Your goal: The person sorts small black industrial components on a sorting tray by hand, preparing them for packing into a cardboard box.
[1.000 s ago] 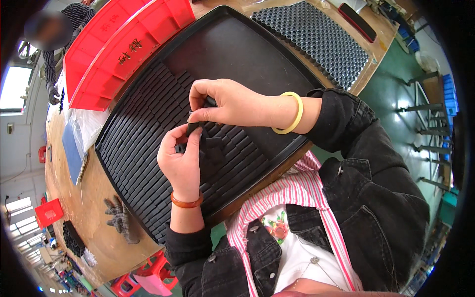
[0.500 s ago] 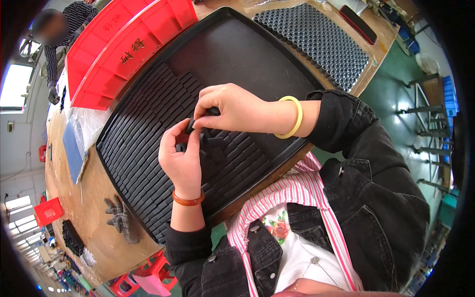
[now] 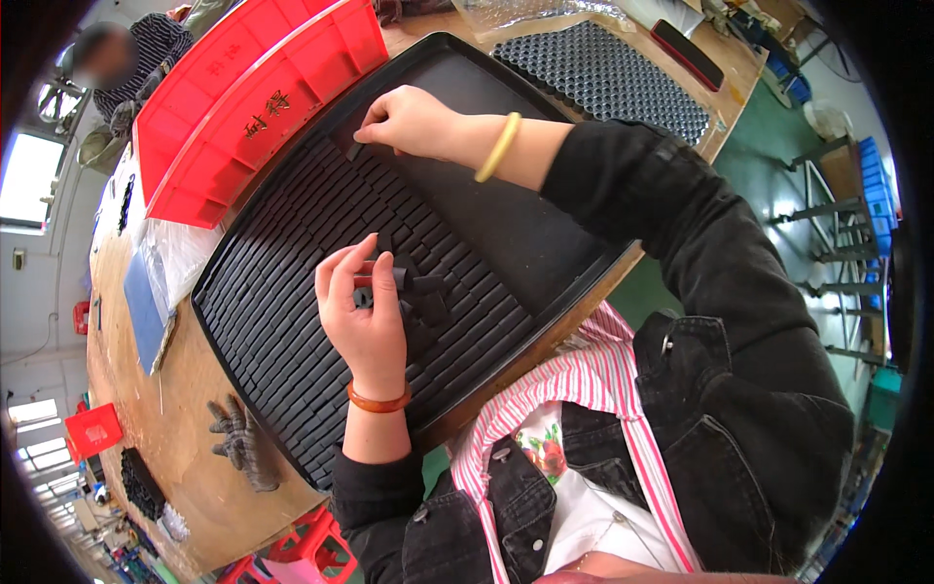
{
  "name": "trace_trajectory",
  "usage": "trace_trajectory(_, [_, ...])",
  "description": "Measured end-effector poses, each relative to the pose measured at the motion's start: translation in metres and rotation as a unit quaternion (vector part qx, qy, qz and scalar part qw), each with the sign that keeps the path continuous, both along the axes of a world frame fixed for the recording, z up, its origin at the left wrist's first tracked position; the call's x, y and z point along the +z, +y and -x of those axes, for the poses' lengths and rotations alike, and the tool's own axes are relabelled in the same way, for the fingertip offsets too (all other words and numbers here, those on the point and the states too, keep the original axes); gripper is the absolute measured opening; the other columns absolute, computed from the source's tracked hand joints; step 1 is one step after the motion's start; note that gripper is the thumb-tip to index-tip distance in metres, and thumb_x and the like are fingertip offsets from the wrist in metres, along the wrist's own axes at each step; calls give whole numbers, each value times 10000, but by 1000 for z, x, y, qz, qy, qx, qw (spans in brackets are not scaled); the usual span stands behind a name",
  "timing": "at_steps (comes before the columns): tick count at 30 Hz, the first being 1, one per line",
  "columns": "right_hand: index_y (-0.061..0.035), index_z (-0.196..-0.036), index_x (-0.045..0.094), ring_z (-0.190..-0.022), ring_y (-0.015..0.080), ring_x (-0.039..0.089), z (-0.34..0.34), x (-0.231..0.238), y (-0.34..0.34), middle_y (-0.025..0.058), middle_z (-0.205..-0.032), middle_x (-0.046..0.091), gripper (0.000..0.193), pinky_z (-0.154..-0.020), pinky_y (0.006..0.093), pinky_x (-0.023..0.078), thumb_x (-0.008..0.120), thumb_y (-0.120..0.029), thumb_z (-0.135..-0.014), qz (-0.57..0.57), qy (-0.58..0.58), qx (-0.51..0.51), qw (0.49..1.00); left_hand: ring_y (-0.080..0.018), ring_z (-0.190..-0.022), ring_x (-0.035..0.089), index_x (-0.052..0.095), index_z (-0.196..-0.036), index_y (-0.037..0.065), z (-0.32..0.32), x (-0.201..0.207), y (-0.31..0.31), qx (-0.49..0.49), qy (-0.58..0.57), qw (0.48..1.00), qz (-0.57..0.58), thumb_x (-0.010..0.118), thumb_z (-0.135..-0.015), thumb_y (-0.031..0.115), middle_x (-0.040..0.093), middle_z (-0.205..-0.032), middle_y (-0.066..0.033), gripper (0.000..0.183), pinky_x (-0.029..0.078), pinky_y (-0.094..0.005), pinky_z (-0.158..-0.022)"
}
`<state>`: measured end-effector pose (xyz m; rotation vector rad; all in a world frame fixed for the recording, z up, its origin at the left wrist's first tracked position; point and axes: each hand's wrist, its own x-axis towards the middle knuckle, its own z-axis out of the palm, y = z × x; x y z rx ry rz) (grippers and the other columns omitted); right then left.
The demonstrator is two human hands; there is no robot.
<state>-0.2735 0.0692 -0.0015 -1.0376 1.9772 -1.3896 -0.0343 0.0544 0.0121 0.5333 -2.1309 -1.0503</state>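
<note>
A large black tray (image 3: 477, 180) lies before me, its left part covered with rows of small black cylindrical pieces (image 3: 292, 282). At the far end of these rows, my right hand (image 3: 413, 122) pinches one small black piece (image 3: 355, 151) against the tray floor. Over the middle of the rows, my left hand (image 3: 358, 311) is loosely curled, with black pieces (image 3: 362, 279) between its thumb and fingers. Several loose black pieces (image 3: 423, 284) lie heaped just right of it. The fingers partly hide what is in the palm.
Red plastic bins (image 3: 263, 107) stand beyond the tray's left edge. A gridded block of round metallic cells (image 3: 603, 78) and a dark phone (image 3: 687, 54) lie far right. A grey glove (image 3: 241, 443) rests on the wooden table (image 3: 185, 389). Another person (image 3: 146, 58) is at far left.
My right hand has left the left hand and moved away to the far end of the rows, carrying a black piece. The left hand's fingers have parted slightly; it stays nearly in place.
</note>
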Motion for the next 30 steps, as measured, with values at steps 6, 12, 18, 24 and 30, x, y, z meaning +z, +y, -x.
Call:
trace_trajectory(6, [-21,-883,717,-531,188,623,25,-29,-39,101,-649,656,271,-553,348,502,706,-286,-828,-193,149,13,970,-162,-832,592,687,-1037,18,2,0,-2,2,12,999,39,670,-866,27,614,-989,-91,172,490,-250,-700])
trace_trajectory(12, [-48,-869,703,-645,218,664,19,-18,-37,117,-748,686,251,-644,355,517,709,-294,-821,-215,198,14,956,-162,-820,586,686,-1036,17,-2,4,1,1,18,1000,2,641,-872,-7,612,-992,-92,171,498,-258,-704])
trace_trajectory(18, [-51,-911,720,-829,313,673,-4,-5,3,147,-839,699,292,-757,399,530,735,-308,-772,-24,202,93,975,-149,-816,576,679,-1034,1,-3,5,-2,34,47,998,3,629,-887,-3,601,-1001,-91,156,491,-256,-690])
trace_trajectory(24, [-35,-885,665,-782,302,668,-88,53,76,130,-803,676,319,-666,408,525,774,-306,-755,-263,283,323,864,-63,-797,523,673,-1043,6,-4,10,-4,65,68,995,16,610,-929,36,591,-1010,-23,134,433,-193,-685])
trace_trajectory(30, [-16,-822,652,-772,316,658,-91,30,82,135,-776,660,322,-658,414,520,750,-321,-784,-218,267,301,889,-132,-827,562,671,-1051,4,-6,9,-4,58,54,997,21,612,-908,5,596,-996,-71,155,466,-238,-682])
